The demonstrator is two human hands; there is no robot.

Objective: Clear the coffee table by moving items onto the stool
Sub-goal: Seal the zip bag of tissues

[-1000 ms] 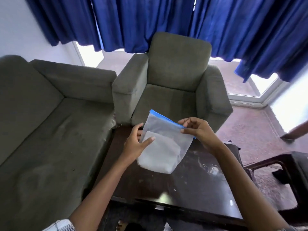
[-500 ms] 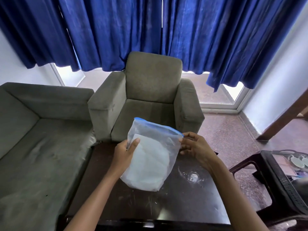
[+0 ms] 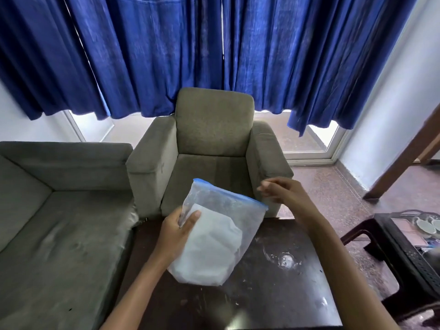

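Above the dark coffee table [image 3: 273, 289], the left hand [image 3: 175, 231] pinches the left edge of a clear zip bag [image 3: 219, 234] with white contents, thumb in front. Blurred and apart from the bag's blue seal, the right hand [image 3: 282, 190] hovers loosely open, holding nothing. Behind stands a grey armchair [image 3: 212, 139]; the stool [image 3: 409, 248] with dishes sits far right.
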